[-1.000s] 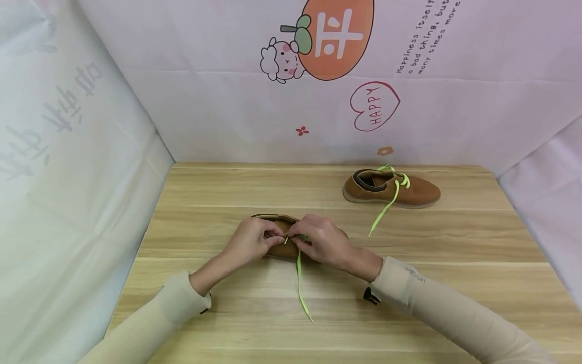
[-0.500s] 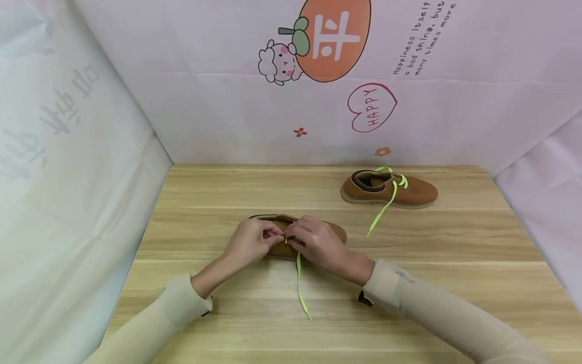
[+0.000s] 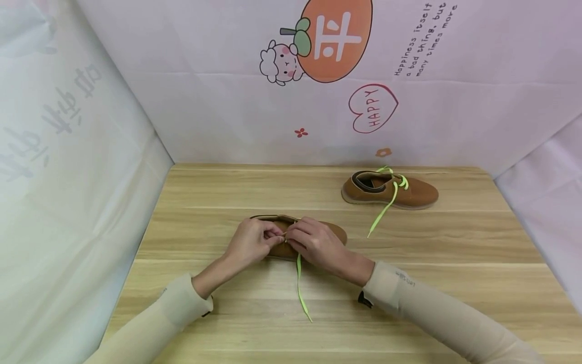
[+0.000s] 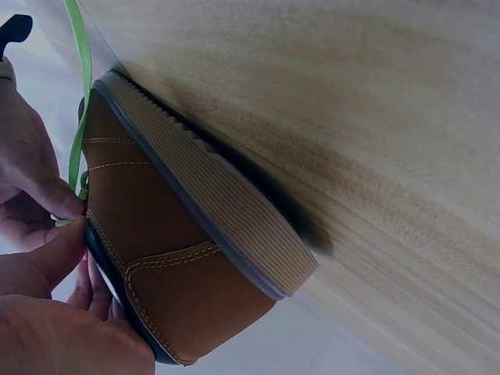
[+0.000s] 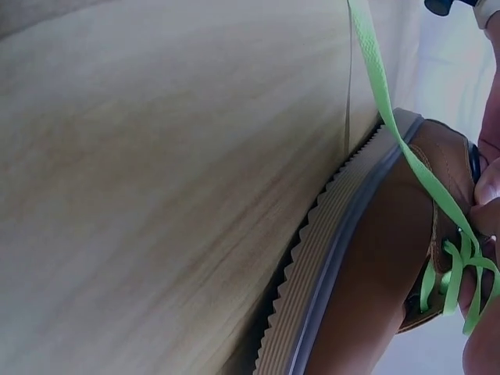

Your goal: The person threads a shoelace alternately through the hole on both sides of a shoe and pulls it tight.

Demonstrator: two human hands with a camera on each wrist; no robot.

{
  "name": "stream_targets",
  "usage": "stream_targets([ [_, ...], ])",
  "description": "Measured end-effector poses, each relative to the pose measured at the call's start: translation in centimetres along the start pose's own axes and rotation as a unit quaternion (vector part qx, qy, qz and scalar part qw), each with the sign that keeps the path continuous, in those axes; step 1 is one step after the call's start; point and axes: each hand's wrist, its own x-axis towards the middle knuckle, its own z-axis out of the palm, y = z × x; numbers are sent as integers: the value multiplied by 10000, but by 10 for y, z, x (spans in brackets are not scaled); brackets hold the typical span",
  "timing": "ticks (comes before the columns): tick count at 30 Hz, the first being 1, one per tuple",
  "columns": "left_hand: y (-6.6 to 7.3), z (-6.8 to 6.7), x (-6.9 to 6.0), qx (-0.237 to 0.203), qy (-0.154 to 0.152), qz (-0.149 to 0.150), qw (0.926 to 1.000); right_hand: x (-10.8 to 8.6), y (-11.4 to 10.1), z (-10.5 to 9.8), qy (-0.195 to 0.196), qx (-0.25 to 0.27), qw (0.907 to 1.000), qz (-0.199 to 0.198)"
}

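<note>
A brown leather shoe [image 3: 334, 232] with a ridged pale sole stands on the table, toe to the right. My left hand [image 3: 250, 240] pinches the edge of its lacing flap, thumb outside, other fingers partly inside the opening in the left wrist view. Beside it, fingertips almost touching, my right hand [image 3: 318, 242] pinches the tip end of a neon green shoelace [image 4: 62, 222] at the flap's edge. The lace's other end [image 3: 300, 288] hangs down onto the table. Crossed lacing [image 5: 461, 273] shows in the right wrist view; the exact fingertip contact is partly hidden.
A matching brown shoe [image 3: 418, 192] lies at the back right, its green lace [image 3: 382, 215] trailing forward. The wooden table [image 3: 204, 187] meets a printed white cloth [image 3: 218, 111] at the back, with white cloth at both sides.
My right hand has shifted slightly left, closer to the left fingertips, and less of the lace tip shows between them. The left hand has hardly moved; both shoes stay in place.
</note>
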Motion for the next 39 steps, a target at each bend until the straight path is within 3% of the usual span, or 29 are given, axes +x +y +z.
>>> stream_targets([
  [6, 1, 0, 0, -28, 54, 11, 10000, -1, 0, -1, -55, 108, 9999, 112],
  [19, 0, 1, 1, 49, 194, -13, 9998, -10, -8, -8, 489, -47, 9986, 186],
  [33, -2, 4, 4, 194, 407, 136, 9989, -14, -33, -12, 873, 317, 9943, -515],
  [39, -1, 6, 3, 290, 475, 196, 9983, -16, -47, -17, 1048, 536, 9915, -552],
])
